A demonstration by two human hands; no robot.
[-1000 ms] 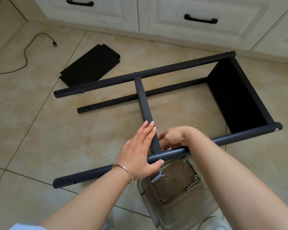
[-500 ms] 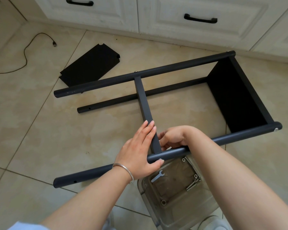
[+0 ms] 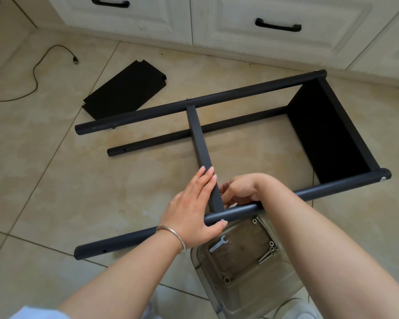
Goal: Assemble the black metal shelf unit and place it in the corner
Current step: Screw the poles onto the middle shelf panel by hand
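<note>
On the tiled floor (image 3: 55, 180) in the head view, the shelf frame (image 3: 240, 93) lies on its side. The left hand (image 3: 191, 210) lies flat along the crossbar (image 3: 199, 139), thumb under the near tube (image 3: 320, 192); the right hand (image 3: 240, 189) curls at the joint, apparently pinching a fastener. Best to brace the bar square while tightening. Three tubes show, one loose panel (image 3: 124, 90), one spanner (image 3: 218, 244) in the tray (image 3: 200, 256).

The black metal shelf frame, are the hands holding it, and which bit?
Yes. The left hand presses the flat black crossbar and thumbs the near round black pole at their joint. The right hand's grip is hidden behind the crossbar.
</note>
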